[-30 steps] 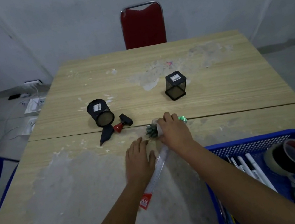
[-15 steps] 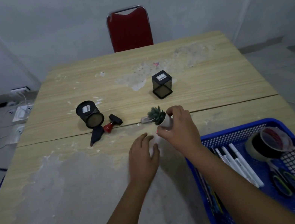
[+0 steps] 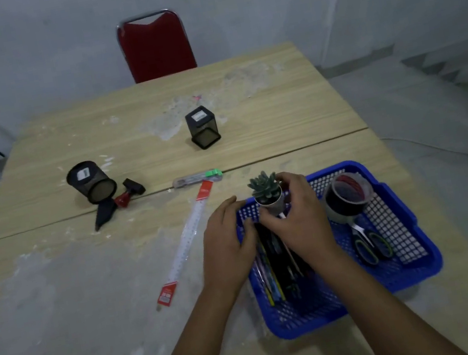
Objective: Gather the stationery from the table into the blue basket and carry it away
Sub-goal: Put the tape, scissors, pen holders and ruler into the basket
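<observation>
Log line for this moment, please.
right hand: holds potted succulent over blue basket | left hand: on basket edge | ruler: on table

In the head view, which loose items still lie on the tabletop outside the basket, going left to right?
Round mesh cup → black cone-shaped piece → red-and-black stamp → ruler → square mesh cup.

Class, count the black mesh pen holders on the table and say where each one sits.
2. The round pen holder lies tipped on its side at the table's left, beside the red stamp. The square pen holder stands upright near the table's middle. None shows in the blue basket.
</observation>
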